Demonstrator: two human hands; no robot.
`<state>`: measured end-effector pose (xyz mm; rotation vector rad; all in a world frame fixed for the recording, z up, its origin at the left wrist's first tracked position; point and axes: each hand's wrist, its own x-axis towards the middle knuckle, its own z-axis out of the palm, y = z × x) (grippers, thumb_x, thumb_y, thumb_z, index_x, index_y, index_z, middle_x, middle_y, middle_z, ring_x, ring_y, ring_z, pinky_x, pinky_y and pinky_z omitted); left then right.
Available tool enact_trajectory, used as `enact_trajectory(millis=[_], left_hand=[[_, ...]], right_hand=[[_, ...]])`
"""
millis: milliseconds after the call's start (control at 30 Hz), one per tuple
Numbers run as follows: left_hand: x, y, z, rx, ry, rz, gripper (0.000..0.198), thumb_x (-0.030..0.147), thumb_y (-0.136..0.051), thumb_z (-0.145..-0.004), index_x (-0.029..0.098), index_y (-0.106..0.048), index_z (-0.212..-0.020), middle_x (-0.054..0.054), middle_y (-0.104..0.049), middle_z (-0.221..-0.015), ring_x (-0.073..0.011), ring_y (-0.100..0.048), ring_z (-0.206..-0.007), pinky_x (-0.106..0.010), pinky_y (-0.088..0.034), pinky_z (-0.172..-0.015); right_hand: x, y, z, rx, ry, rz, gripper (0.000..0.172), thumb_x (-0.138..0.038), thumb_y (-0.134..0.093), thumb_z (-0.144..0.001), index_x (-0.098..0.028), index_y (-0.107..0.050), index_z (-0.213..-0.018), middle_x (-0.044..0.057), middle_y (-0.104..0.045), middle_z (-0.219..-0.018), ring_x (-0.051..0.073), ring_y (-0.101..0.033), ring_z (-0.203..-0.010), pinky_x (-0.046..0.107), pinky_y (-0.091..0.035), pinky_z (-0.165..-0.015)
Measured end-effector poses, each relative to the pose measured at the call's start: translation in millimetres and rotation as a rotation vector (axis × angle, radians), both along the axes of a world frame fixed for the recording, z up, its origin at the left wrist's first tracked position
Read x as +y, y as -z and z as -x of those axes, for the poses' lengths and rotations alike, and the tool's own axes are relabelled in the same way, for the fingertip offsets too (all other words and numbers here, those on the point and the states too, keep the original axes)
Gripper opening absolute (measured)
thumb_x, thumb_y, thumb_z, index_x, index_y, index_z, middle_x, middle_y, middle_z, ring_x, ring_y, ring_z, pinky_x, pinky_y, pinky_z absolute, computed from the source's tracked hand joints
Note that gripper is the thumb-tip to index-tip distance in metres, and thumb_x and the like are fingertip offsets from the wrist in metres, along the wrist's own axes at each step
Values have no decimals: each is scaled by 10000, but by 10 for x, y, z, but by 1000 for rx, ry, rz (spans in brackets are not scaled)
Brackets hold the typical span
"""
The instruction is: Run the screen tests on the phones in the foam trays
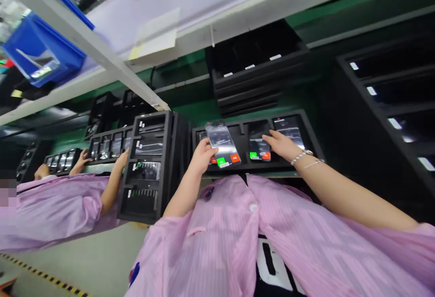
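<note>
My left hand (203, 154) is closed on a phone wrapped in clear film (222, 144), lifted slightly above the left slot of a black foam tray (238, 130). Green and orange stickers sit at the phone's near end. My right hand (280, 144) lies over the tray, fingers stretched toward a second phone (259, 148) in the middle slot and touching it. A third phone (289, 131) lies in the right slot.
A stack of black trays (253, 72) stands behind the tray. Another black tray stack (151, 163) stands upright to my left. A co-worker's hands (81, 160) rest on trays of phones (108, 145) farther left. Blue bins (41, 54) sit on a shelf above. Dark racks (390, 106) fill the right.
</note>
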<state>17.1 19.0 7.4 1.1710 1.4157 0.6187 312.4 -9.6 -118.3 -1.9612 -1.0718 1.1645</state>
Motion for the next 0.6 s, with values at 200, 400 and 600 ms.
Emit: enact_trajectory(millis=[200,400,600], left_hand=[[256,853,-305,85,142,98,399,178,-745,-768,145,-603,-1140,12,-672,-691,-164,-655,-625,-312,-555,-704],[242,1071,-405,148,202,19,492,198,-667,-876,125,-561,-1351,-89,-764,-992,-213,-729,-918,-351,-554,-902],[-180,904,-154,284,401,-268,578,334,-570,-982,130,-454,-1510,-190,-542,-1524,-312,-488,-1451,-488,-410,-1199]], right_hand=[[-128,-147,16,68,-59,-27,526,-521,-542,-965,-201,-613,-1376,131,-684,-1309,304,-646,-1211,494,-515,-1080],[-360,-148,55,-128,-227,-222,856,-590,-563,-913,-101,-348,-1582,208,-440,-1570,348,-387,-1483,558,-299,-1256],[-421,-133,53,-343,-410,-227,955,-653,-448,-967,8,-187,-1605,294,-345,-1596,395,-309,-1514,583,-307,-1242]])
